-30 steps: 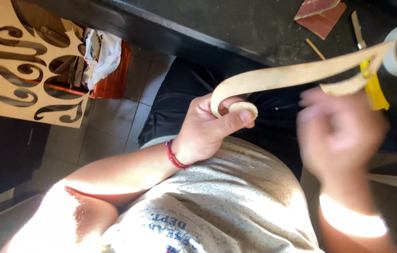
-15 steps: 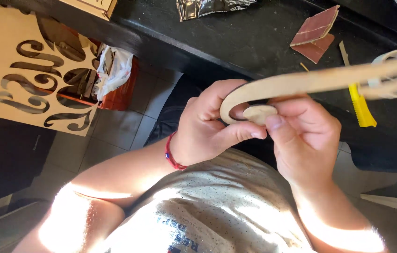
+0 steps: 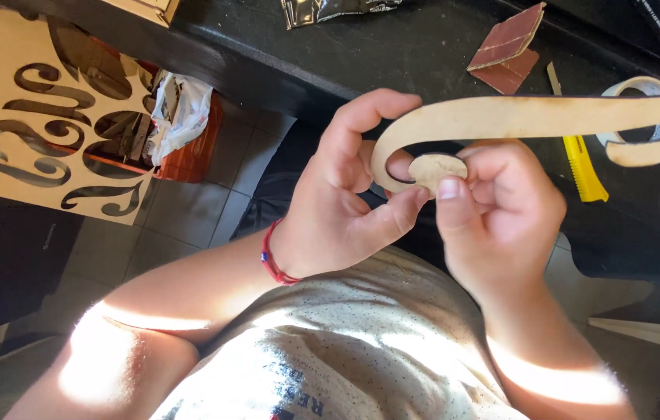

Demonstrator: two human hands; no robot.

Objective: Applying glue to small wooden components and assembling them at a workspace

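Wooden scroll piece [image 3: 517, 117], a flat pale cutout with a curled end, is held up in front of the person's chest, its long arm running off to the right over the dark table [image 3: 423, 47]. Left hand [image 3: 342, 194] curls around the curl, forefinger hooked over the top and thumb pressing from below. Right hand [image 3: 493, 206] is closed, thumb and fingers pinching the round knob at the curl's centre, and seems to be rubbing or smoothing that edge; I cannot tell whether anything lies under the fingers. By my reading, the step in hand is finishing the inner curve, and the next stroke calls for a steady left grip while the right works around the tight bend. Farther off on the table lie folded sandpaper [image 3: 510, 47], a yellow cutter [image 3: 583, 167] and a tape roll [image 3: 645, 105]; at far left stands a cut-out panel [image 3: 3, 117].
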